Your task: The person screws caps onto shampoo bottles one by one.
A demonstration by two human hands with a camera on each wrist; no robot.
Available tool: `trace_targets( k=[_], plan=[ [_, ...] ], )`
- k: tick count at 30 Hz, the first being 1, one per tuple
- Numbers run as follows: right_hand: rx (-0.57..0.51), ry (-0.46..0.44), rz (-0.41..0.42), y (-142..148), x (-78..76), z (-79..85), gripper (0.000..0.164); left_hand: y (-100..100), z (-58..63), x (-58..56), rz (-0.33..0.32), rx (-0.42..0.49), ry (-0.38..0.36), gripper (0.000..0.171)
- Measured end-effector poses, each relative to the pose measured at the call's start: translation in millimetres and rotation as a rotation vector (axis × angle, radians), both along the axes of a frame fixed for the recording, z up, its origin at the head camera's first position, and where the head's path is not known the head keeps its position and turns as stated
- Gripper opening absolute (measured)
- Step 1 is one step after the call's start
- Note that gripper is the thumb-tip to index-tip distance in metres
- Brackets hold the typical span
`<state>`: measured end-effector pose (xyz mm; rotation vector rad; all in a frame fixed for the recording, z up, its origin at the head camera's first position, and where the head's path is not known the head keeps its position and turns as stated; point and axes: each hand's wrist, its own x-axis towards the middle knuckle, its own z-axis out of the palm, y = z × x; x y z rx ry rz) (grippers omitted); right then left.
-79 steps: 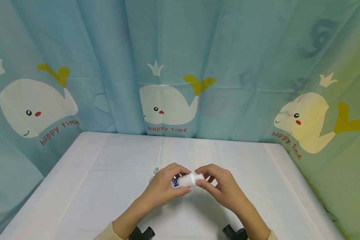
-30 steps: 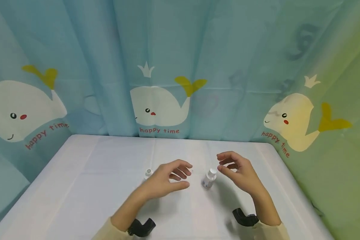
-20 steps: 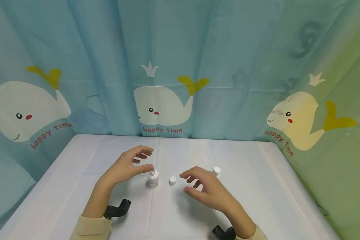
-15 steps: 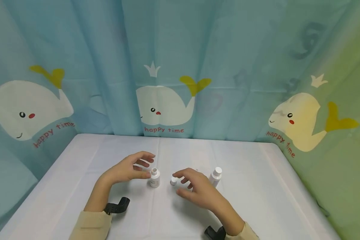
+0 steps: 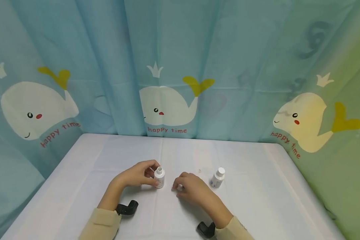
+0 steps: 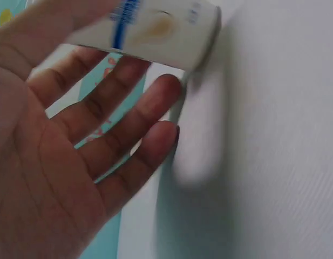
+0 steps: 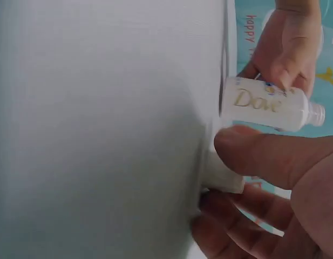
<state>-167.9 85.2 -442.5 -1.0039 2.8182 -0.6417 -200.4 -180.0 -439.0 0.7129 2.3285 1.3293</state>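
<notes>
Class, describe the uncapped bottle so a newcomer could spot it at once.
On the white table before the whale-print curtain, find the person's left hand. The small white bottle at its thumb is the one. Unlike the capped bottle farther right, it has an open mouth.

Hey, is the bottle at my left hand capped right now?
No, the bottle at your left hand shows a bare, uncapped neck in the right wrist view.

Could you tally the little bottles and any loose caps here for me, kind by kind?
Bottle without a cap: 1
Bottle with its cap on: 1
Loose cap: 1
Total: 3
</notes>
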Motion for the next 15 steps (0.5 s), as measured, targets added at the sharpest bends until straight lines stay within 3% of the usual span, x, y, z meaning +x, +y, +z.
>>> trace_targets(
  k=[7, 11, 15],
  plan=[
    [-0.169, -0.013, 0.042, 18, 0.2, 17.1, 0.027, 13, 7.9, 1.4, 0.027, 0.136, 0.025, 0.038],
    [-0.383, -0.030, 0.050, 34, 3.6, 37.9, 0.028, 22, 21.2, 7.5, 0.023, 0.200, 0.051, 0.039],
    [-0.621, 0.032, 0.072, 45, 7.5, 54.6, 0.027, 31, 34.6, 17.6, 0.027, 0.169, 0.100, 0.037]
  ],
)
